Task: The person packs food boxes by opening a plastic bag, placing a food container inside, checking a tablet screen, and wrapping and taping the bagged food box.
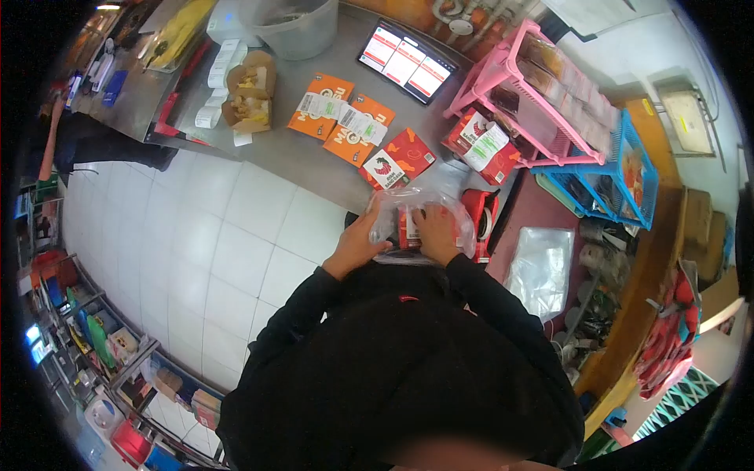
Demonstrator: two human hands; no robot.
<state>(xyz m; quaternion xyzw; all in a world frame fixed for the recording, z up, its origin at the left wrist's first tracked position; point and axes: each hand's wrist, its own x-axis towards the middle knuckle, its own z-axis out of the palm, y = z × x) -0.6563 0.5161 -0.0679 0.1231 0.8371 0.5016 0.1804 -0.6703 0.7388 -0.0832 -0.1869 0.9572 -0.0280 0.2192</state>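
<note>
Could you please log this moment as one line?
left hand: at clear bag | right hand: on red box in bag | tablet: lit, on counter

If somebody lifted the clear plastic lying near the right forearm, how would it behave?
The clear plastic would probably droop, since it looks thin and see-through. Its glossy shine suggests it might feel slippery.

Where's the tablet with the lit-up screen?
In the head view, the tablet lies at the far side of the metal counter, between the clear plastic tub and the pink rack.
</note>
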